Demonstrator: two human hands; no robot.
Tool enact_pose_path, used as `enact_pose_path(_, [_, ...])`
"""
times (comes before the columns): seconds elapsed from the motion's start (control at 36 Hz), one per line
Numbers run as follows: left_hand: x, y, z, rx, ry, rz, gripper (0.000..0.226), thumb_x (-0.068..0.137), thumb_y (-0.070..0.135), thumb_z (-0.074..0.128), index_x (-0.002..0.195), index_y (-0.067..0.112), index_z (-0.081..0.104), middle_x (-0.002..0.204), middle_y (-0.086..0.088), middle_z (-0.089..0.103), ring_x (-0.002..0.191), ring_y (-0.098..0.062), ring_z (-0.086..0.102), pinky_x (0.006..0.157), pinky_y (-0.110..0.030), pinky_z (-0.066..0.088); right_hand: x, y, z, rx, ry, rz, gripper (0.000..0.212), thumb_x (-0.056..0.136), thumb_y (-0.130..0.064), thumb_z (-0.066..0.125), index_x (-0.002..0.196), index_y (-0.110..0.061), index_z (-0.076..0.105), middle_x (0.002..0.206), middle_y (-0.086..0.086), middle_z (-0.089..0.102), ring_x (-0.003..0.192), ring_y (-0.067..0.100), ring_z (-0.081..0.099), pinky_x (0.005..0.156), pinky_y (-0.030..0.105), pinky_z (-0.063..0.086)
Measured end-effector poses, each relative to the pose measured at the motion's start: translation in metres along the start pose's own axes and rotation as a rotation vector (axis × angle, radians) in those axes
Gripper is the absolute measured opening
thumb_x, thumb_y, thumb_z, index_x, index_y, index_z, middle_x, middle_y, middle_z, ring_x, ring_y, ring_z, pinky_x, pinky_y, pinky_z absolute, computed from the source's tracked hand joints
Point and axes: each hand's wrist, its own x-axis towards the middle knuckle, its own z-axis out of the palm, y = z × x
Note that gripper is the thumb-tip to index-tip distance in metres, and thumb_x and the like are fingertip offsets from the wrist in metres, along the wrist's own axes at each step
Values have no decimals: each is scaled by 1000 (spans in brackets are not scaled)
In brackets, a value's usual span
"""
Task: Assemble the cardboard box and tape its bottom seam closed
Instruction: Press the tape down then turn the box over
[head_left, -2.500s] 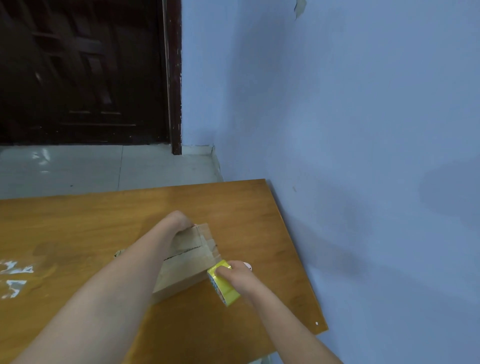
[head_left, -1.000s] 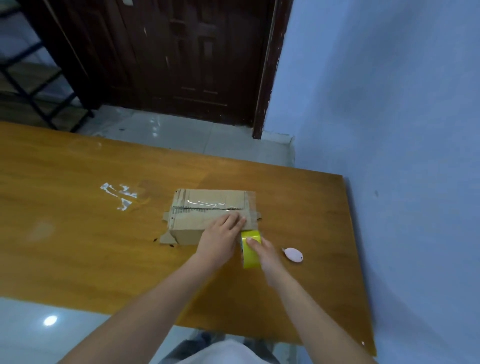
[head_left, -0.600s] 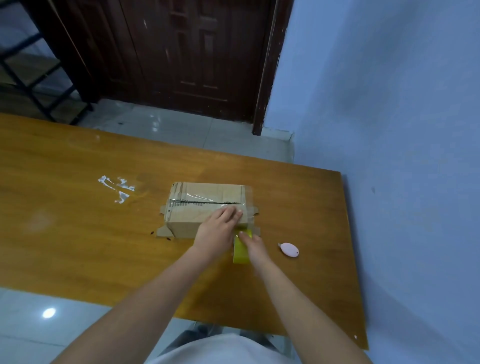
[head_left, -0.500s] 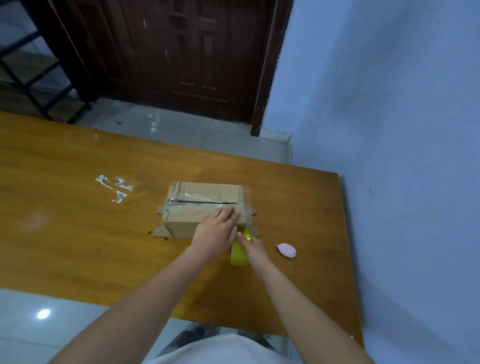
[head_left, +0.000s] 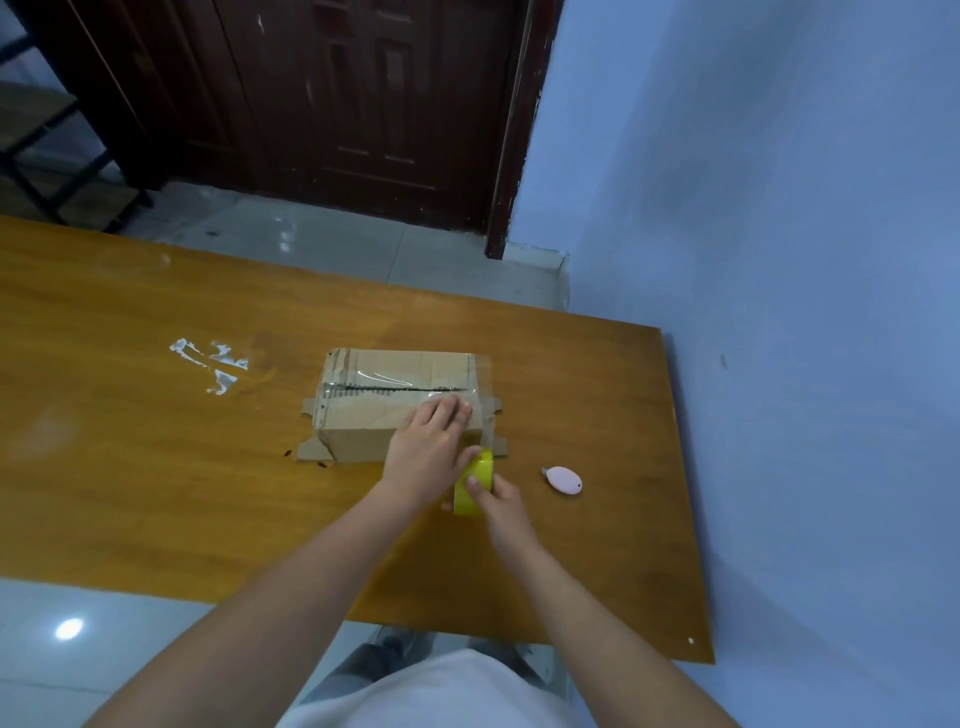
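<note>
A small brown cardboard box (head_left: 374, 395) stands on the wooden table (head_left: 156, 467) with its flap seam facing up and shiny clear tape along it. My left hand (head_left: 431, 441) lies flat with straight fingers on the right part of the box top. My right hand (head_left: 498, 499) grips a yellow tape roll (head_left: 475, 483) against the box's near right corner. A clear strip of tape runs from the roll up over the box's right end.
A small pink oval cutter (head_left: 563, 479) lies on the table to the right of the roll. White tape scraps (head_left: 213, 361) stick to the table left of the box. A blue wall (head_left: 779, 260) borders the table's right edge; a dark door (head_left: 363, 104) stands beyond.
The view swung from the table corner to a full look at the box. My left hand stayed pressing the box top while my right hand kept the roll at the near right corner.
</note>
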Motion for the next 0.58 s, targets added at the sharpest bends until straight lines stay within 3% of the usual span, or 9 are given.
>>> enact_pose_path(0.25, [-4, -1, 4, 13, 13, 33, 73, 91, 60, 39, 148, 15, 28, 150, -8, 33, 138, -26, 28, 110, -38, 28, 1, 9, -3, 93, 36, 96, 18, 96, -21, 52, 102, -11, 66, 82, 8, 72, 66, 18, 71, 64, 21, 54])
enact_pose_path(0.42, [-15, 0, 9, 36, 78, 71, 79, 84, 58, 55, 144, 11, 36, 145, -11, 42, 135, -29, 37, 108, -40, 33, 3, 13, 2, 73, 66, 176, 30, 97, -24, 50, 105, 1, 64, 65, 1, 73, 58, 12, 69, 56, 15, 51])
enact_pose_path(0.58, [-9, 0, 15, 53, 16, 55, 84, 88, 61, 44, 151, 14, 13, 156, -8, 21, 144, -27, 14, 116, -39, 12, 10, 5, 0, 3, 57, 215, 26, 97, -26, 49, 96, -4, 63, 56, -4, 70, 50, 6, 67, 50, 13, 49])
